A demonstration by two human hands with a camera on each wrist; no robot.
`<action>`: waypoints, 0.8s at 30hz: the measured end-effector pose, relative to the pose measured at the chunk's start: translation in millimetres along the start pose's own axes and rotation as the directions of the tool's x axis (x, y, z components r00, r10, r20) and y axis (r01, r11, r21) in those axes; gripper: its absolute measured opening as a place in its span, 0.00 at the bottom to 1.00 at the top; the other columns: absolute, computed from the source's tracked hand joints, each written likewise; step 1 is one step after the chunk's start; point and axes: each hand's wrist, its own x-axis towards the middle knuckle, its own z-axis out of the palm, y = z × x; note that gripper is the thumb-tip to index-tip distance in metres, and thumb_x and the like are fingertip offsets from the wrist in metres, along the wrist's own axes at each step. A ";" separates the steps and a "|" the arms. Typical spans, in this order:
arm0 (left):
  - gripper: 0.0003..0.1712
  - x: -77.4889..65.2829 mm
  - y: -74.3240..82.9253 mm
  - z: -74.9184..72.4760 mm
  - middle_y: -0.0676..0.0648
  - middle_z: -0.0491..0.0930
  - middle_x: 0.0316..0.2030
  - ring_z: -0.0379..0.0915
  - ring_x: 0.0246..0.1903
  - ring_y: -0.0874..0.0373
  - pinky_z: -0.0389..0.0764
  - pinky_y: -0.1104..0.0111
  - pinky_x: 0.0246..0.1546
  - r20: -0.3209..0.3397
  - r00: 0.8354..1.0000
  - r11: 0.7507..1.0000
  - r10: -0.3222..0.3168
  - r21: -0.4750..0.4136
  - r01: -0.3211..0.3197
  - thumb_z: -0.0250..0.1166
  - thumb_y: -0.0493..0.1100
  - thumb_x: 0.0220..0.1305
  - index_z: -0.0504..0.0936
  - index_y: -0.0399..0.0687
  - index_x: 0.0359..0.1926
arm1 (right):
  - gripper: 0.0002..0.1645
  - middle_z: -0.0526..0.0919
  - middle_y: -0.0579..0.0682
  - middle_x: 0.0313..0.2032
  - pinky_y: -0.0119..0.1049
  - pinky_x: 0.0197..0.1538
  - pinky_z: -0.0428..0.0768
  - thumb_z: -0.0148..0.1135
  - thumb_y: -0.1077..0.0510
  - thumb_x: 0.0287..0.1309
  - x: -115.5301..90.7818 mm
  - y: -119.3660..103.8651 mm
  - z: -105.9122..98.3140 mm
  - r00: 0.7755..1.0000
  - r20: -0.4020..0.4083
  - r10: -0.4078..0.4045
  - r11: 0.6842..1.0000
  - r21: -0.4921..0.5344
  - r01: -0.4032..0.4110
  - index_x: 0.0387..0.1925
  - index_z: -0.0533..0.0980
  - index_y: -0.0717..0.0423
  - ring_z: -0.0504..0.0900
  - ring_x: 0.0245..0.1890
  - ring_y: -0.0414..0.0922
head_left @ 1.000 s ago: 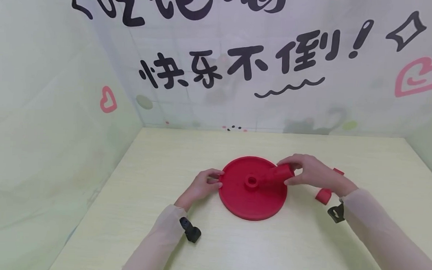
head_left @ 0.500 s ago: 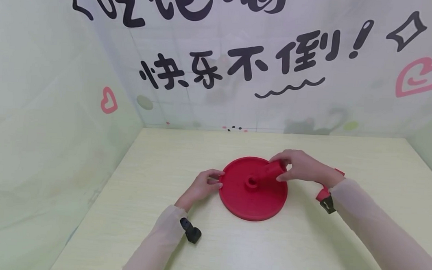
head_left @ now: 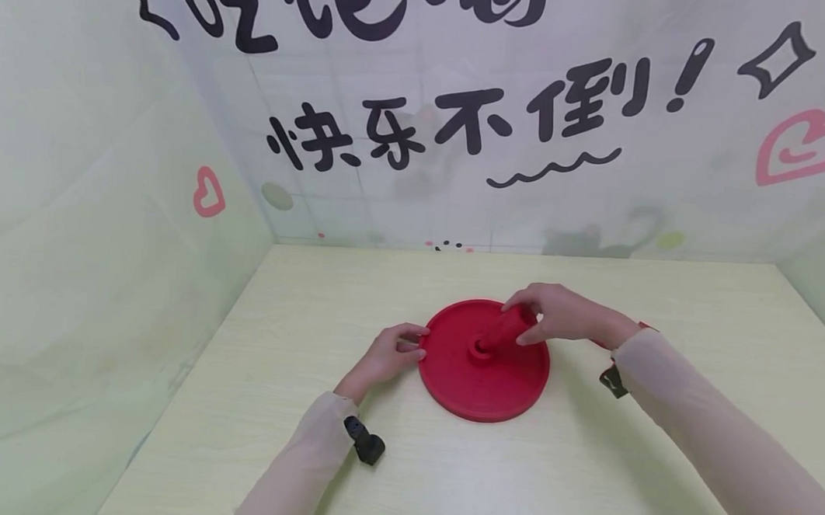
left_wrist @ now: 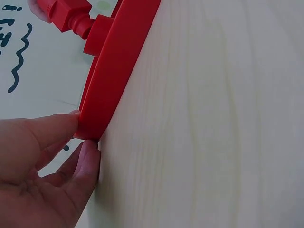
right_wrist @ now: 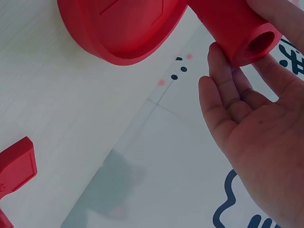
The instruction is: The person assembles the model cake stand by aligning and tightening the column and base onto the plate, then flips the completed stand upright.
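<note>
A round red base (head_left: 479,389) with a raised rim lies on the table, a hollow socket (head_left: 480,350) standing at its middle. My left hand (head_left: 385,357) holds the base's left edge between thumb and fingers; in the left wrist view the fingertips (left_wrist: 86,156) are right at the rim. My right hand (head_left: 565,312) grips a red tube (head_left: 510,329) that tilts down toward the socket. Its open end (right_wrist: 261,43) faces the right wrist view. In the left wrist view, the tube's narrow ribbed end (left_wrist: 81,26) is at the socket's mouth.
Angular red pieces (right_wrist: 18,161) lie on the table right of the base, mostly behind my right forearm in the head view. The pale wooden table (head_left: 327,284) meets a printed fabric backdrop (head_left: 401,210) at the back.
My right hand has moved left with the tube, tipping it more upright and bringing its lower end to the socket. The left hand and the base have stayed in place.
</note>
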 end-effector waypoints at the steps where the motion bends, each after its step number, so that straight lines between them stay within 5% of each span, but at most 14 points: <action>1: 0.21 -0.1 0.2 0.1 0.43 0.75 0.47 0.75 0.44 0.51 0.78 0.66 0.43 0.000 1.000 1.000 0.000 -0.001 0.000 0.62 0.34 0.59 0.74 0.43 0.54 | 0.31 0.73 0.50 0.40 0.35 0.34 0.79 0.72 0.59 0.43 0.4 -0.8 -0.1 1.000 0.002 -0.004 1.000 -0.005 0.004 0.53 0.73 0.56 0.71 0.41 0.48; 9: 0.21 -0.5 0.4 0.9 0.44 0.75 0.47 0.75 0.44 0.51 0.78 0.66 0.43 0.000 1.000 1.000 -0.009 -0.004 0.009 0.62 0.34 0.59 0.74 0.43 0.54 | 0.30 0.72 0.49 0.39 0.35 0.34 0.78 0.72 0.57 0.42 5.1 -4.7 3.4 0.998 -0.014 -0.062 0.998 -0.022 0.062 0.51 0.74 0.55 0.70 0.41 0.48; 24: 0.21 -0.6 -1.1 -0.1 0.44 0.74 0.48 0.75 0.45 0.51 0.78 0.66 0.43 0.006 1.000 1.000 -0.002 -0.010 0.003 0.62 0.35 0.59 0.74 0.44 0.55 | 0.32 0.72 0.51 0.45 0.37 0.38 0.79 0.72 0.57 0.42 12.7 6.6 17.3 0.993 -0.067 -0.099 0.982 0.153 0.109 0.52 0.73 0.55 0.72 0.45 0.50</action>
